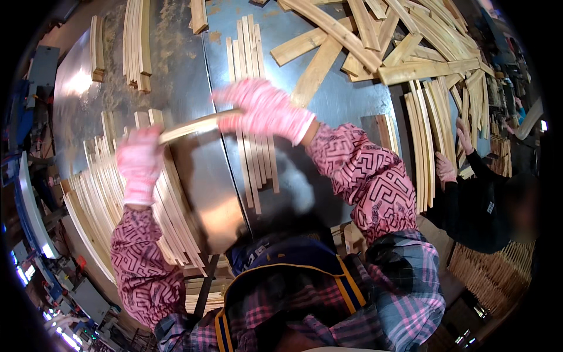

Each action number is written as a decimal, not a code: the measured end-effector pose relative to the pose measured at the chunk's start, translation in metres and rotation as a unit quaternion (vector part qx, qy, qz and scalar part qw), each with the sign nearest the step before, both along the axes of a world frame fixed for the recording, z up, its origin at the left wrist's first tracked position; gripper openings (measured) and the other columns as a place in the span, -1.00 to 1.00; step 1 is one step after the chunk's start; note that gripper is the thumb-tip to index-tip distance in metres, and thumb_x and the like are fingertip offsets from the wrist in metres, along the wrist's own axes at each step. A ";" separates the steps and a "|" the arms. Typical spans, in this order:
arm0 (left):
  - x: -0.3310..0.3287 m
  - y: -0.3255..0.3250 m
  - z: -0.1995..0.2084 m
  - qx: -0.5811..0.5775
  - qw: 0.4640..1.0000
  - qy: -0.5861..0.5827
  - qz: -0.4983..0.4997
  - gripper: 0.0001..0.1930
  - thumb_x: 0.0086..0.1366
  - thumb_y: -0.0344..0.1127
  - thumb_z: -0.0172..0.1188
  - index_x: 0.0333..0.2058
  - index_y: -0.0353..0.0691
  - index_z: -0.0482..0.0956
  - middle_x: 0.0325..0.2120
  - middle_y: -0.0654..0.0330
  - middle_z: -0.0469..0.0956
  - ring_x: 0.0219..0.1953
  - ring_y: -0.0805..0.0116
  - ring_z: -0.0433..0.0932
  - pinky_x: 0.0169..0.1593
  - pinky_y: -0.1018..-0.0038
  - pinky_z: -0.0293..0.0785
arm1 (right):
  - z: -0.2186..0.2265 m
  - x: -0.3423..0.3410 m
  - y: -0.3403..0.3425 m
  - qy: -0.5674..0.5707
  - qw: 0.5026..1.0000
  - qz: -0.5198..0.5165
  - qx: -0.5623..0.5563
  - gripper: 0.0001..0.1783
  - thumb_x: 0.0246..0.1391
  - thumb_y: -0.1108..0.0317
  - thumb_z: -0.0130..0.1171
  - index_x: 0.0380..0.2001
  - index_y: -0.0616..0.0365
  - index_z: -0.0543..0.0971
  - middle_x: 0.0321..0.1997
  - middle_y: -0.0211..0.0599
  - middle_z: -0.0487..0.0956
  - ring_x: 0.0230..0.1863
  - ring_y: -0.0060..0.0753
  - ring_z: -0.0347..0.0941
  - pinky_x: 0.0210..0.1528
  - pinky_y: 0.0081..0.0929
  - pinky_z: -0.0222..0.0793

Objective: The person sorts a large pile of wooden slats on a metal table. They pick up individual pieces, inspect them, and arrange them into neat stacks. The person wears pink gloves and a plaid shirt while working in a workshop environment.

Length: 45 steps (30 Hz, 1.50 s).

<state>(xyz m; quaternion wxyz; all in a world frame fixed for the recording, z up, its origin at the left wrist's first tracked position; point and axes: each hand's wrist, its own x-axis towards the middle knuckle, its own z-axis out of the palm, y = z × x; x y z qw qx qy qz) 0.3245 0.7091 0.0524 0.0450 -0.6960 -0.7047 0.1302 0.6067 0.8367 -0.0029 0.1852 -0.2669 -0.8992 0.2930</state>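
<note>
A pale wooden slat point(192, 128) spans the gap between my two hands, above the metal tabletop. My left hand point(139, 163), in a pink and white knit glove, is closed on its left end, over a row of upright-edged slats point(170, 199). At the other end, my right hand point(263, 111), gloved alike, grips the slat between thumb and fingers; motion blurs its fingertips. Below and beyond that hand lies a narrow bundle of slats point(256, 161). Patterned pink sleeve covers reach up both my forearms.
Loose boards point(328, 50) lie crisscrossed in a heap at the far right. Short stacks of slats point(136, 47) stand at the far left. A co-worker in dark clothing point(484, 202) has gloved hands on another stack point(419, 146) at the right. A seam divides the metal table point(193, 70).
</note>
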 end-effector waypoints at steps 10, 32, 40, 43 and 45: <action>-0.088 -0.184 -0.130 -0.056 0.864 0.036 0.499 -0.43 0.39 -0.02 0.19 0.21 -0.32 0.45 0.15 -0.12 0.52 0.16 0.02 0.53 0.22 0.23 0.46 | -0.127 0.175 0.137 -0.395 0.829 -0.395 -0.010 0.05 0.10 -0.21 0.27 0.52 -0.21 0.02 0.36 0.10 0.35 0.34 0.14 0.34 0.30 -0.03 0.32; 0.237 0.068 -0.118 -0.290 0.182 -0.926 0.161 -0.20 0.05 -0.18 0.37 0.25 -0.38 0.33 0.01 -0.10 0.57 -0.08 0.04 0.66 0.12 0.13 0.59 | -0.074 0.226 -0.070 0.452 0.604 -0.349 -0.555 -0.41 0.17 0.17 0.34 0.07 0.46 0.44 -0.11 -0.03 0.57 -0.17 -0.19 0.56 -0.02 -0.22 0.56; 0.076 0.035 -0.169 -0.168 0.539 -0.782 0.264 -0.25 0.07 -0.14 0.40 0.21 -0.35 0.38 -0.05 -0.08 0.60 -0.11 0.05 0.67 0.07 0.20 0.62 | -0.152 0.138 -0.189 0.101 0.746 -0.326 -0.572 -0.36 0.25 -0.07 0.22 0.17 0.22 0.50 -0.05 -0.17 0.64 -0.05 -0.25 0.57 0.07 -0.31 0.49; 0.072 0.026 -0.184 -0.321 0.748 -0.493 0.306 -0.16 0.18 0.05 0.32 0.33 -0.25 0.25 -0.02 -0.13 0.60 0.00 -0.02 0.61 0.13 0.25 0.55 | -0.144 0.099 -0.167 -0.210 0.908 -0.210 -0.296 -0.28 0.27 -0.19 0.07 0.29 0.11 0.41 0.32 0.01 0.45 0.32 0.00 0.37 0.32 -0.19 0.33; 0.113 -0.005 -0.182 -0.228 0.794 -0.459 0.326 -0.14 0.31 0.18 0.20 0.45 -0.02 0.09 0.13 -0.18 0.49 0.17 -0.06 0.49 0.26 0.21 0.40 | -0.150 0.106 -0.103 -0.237 0.939 -0.143 -0.204 -0.20 0.29 -0.21 -0.03 0.39 0.11 0.28 0.38 0.11 0.35 0.38 0.17 0.24 0.39 -0.07 0.22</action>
